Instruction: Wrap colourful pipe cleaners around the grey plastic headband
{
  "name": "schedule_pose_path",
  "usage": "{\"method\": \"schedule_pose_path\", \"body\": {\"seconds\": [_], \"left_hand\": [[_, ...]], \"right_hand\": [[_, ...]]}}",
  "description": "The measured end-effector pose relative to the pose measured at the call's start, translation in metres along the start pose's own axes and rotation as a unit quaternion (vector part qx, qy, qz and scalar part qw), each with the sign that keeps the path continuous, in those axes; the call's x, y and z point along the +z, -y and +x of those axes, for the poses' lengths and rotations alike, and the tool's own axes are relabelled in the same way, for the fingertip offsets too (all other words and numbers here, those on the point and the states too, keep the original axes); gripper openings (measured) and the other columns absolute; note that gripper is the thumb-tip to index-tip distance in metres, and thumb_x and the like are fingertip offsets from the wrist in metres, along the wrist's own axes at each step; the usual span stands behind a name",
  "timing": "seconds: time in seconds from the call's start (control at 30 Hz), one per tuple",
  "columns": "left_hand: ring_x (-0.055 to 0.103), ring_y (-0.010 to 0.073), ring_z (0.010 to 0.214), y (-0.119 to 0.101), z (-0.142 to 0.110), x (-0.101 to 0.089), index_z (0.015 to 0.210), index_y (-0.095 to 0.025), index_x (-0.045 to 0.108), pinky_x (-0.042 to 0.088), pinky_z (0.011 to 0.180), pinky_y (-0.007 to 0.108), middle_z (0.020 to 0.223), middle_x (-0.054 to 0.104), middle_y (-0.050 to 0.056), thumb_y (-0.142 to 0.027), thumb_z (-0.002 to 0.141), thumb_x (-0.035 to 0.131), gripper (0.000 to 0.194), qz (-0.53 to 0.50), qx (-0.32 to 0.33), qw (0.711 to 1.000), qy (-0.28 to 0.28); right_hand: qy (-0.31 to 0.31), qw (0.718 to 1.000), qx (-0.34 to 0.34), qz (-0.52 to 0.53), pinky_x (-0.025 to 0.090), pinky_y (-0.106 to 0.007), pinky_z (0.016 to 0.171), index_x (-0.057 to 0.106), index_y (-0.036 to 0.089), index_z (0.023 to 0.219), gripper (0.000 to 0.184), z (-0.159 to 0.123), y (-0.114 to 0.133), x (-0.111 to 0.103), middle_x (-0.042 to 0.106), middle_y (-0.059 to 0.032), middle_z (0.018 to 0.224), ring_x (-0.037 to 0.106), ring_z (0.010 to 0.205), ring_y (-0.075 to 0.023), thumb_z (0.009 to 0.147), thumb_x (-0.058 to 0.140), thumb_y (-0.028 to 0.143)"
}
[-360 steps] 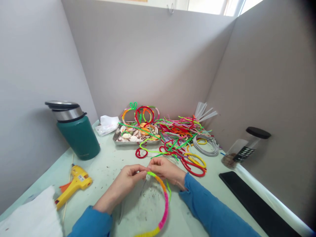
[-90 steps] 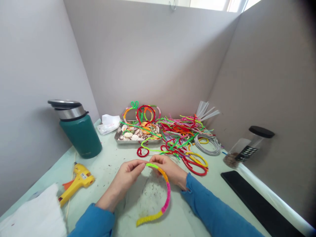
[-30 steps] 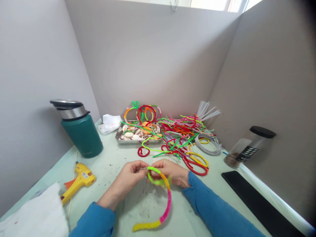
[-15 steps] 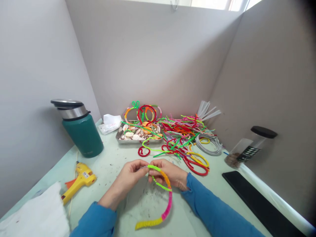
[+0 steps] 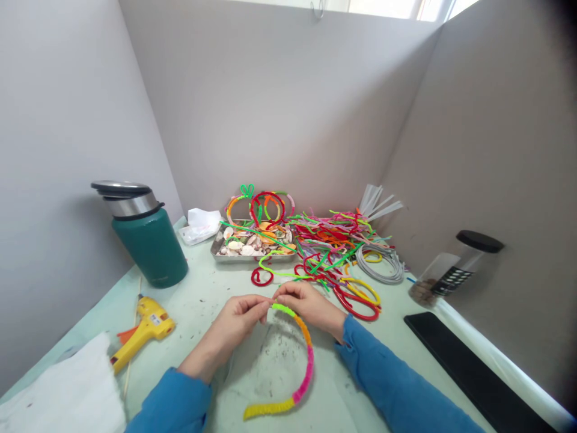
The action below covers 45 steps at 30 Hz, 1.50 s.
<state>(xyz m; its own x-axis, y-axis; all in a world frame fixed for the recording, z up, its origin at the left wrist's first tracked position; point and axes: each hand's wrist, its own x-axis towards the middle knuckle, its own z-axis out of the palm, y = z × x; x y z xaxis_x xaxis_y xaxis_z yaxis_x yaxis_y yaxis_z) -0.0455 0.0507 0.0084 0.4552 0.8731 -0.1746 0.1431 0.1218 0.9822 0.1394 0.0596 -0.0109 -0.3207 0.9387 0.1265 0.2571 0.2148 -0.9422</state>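
In front of me a curved band wrapped in fuzzy pipe cleaner (image 5: pixel 308 374) bends in an open C, coloured lime green, orange, pink and yellow. Its lime-green end is at my fingertips, while the yellow end hangs near the lower middle. My left hand (image 5: pixel 241 319) pinches the band at that green end with thumb and forefinger. Right beside it my right hand (image 5: pixel 311 305) is closed in a pinch at the same tip, its fingertips meeting those of the left. Exactly what sits between the right fingers is too small to make out.
Behind the hands are a metal tray (image 5: pixel 252 258) of shells, finished hoops (image 5: pixel 270 193), a heap of pipe cleaners (image 5: pixel 324 237) and coiled grey wire (image 5: pixel 383 273). Left: green bottle (image 5: pixel 151 246), yellow glue gun (image 5: pixel 146 328), white cloth (image 5: pixel 67 391). Right: clear jar (image 5: pixel 464 264), black strip (image 5: pixel 469 367).
The loose green pipe cleaner tail that hung below the fingers no longer shows. My right hand has risen slightly and its fingers now come from above onto the band's end.
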Motion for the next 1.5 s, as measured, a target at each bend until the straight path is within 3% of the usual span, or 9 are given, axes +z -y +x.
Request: {"method": "schedule_pose_path", "body": {"seconds": [0.13,0.33,0.57,0.7,1.0,1.13,1.27,1.37,1.5], "left_hand": [[0.021,0.0023,0.038,-0.003,-0.002,0.001,0.089,-0.015,0.055,0.012,0.036,0.019,0.065,0.056,-0.002,-0.039,0.078,0.055,0.027,-0.016,0.009,1.0,0.023],[0.02,0.0028,0.036,-0.005,-0.003,0.003,0.096,-0.017,0.051,0.011,0.034,0.018,0.065,0.062,0.0,-0.039,0.077,0.056,0.03,-0.017,-0.022,0.998,0.05],[0.018,0.0018,0.035,-0.001,-0.003,0.003,0.066,-0.015,0.052,0.01,0.034,0.019,0.052,0.05,-0.005,-0.047,0.075,0.055,0.034,-0.008,-0.046,0.998,0.044],[0.017,0.0021,0.034,0.0,-0.001,0.003,0.065,-0.017,0.047,0.009,0.034,0.018,0.047,0.042,-0.008,-0.049,0.072,0.057,0.034,-0.013,-0.058,0.998,0.016],[0.015,0.0035,0.035,0.0,0.001,0.003,0.071,-0.017,0.051,0.007,0.034,0.019,0.043,0.024,-0.012,-0.054,0.068,0.059,0.037,-0.016,-0.067,0.997,-0.029],[0.016,0.0025,0.036,-0.002,0.001,0.005,0.074,-0.014,0.056,0.009,0.035,0.019,0.043,0.031,-0.011,-0.051,0.064,0.064,0.038,0.0,-0.058,0.998,-0.037],[0.018,0.002,0.035,-0.003,0.001,0.005,0.076,-0.013,0.06,0.01,0.037,0.019,0.042,0.034,-0.011,-0.046,0.063,0.067,0.036,0.002,-0.057,0.997,-0.049],[0.018,0.0022,0.035,-0.004,0.001,0.004,0.077,-0.013,0.062,0.012,0.038,0.02,0.042,0.037,-0.011,-0.041,0.062,0.069,0.032,-0.006,-0.051,0.997,-0.064],[0.021,0.0026,0.035,-0.005,0.001,0.003,0.079,-0.014,0.064,0.013,0.038,0.02,0.046,0.048,-0.008,-0.038,0.061,0.07,0.03,-0.012,-0.027,0.997,-0.068]], "right_hand": [[-0.083,0.995,-0.036,-0.038,0.038,-0.022,0.061,0.062,0.014,0.07,0.01,0.002,0.002,0.002,0.057,0.0004,0.067,0.05,0.065,-0.0114,0.076,0.058,0.021],[-0.12,0.985,-0.102,-0.076,0.038,-0.023,0.064,0.062,0.015,0.071,0.01,-0.001,0.007,0.002,0.057,0.0001,0.07,0.051,0.067,-0.0116,0.078,0.059,0.022],[-0.143,0.967,-0.173,-0.12,0.038,-0.024,0.064,0.062,0.016,0.07,0.011,-0.005,0.015,0.004,0.055,-0.0004,0.068,0.051,0.068,-0.0123,0.079,0.059,0.021],[-0.12,0.969,-0.192,-0.102,0.04,-0.025,0.065,0.062,0.017,0.07,0.012,-0.008,0.02,0.004,0.056,-0.0018,0.07,0.052,0.069,-0.0133,0.08,0.059,0.022],[0.011,0.961,-0.234,-0.146,0.04,-0.026,0.063,0.068,0.017,0.074,0.013,-0.013,0.023,0.005,0.053,-0.0035,0.071,0.051,0.069,-0.0141,0.079,0.058,0.025],[0.027,0.959,-0.232,-0.163,0.038,-0.025,0.062,0.069,0.017,0.075,0.016,-0.015,0.023,0.005,0.051,-0.0033,0.071,0.049,0.067,-0.0133,0.079,0.059,0.029],[-0.017,0.983,-0.177,-0.045,0.039,-0.025,0.062,0.068,0.016,0.073,0.034,-0.012,0.021,0.004,0.054,-0.0045,0.073,0.05,0.069,-0.0134,0.084,0.049,0.041],[-0.086,0.992,-0.04,0.086,0.037,-0.023,0.049,0.065,0.014,0.074,0.046,-0.006,0.013,0.003,0.05,-0.0017,0.061,0.047,0.055,-0.0112,0.087,0.038,0.048],[-0.08,0.983,0.104,0.129,0.032,-0.019,0.04,0.06,0.013,0.068,0.03,-0.001,0.003,0.005,0.05,0.0029,0.053,0.044,0.044,-0.0076,0.073,0.061,0.043]]}}
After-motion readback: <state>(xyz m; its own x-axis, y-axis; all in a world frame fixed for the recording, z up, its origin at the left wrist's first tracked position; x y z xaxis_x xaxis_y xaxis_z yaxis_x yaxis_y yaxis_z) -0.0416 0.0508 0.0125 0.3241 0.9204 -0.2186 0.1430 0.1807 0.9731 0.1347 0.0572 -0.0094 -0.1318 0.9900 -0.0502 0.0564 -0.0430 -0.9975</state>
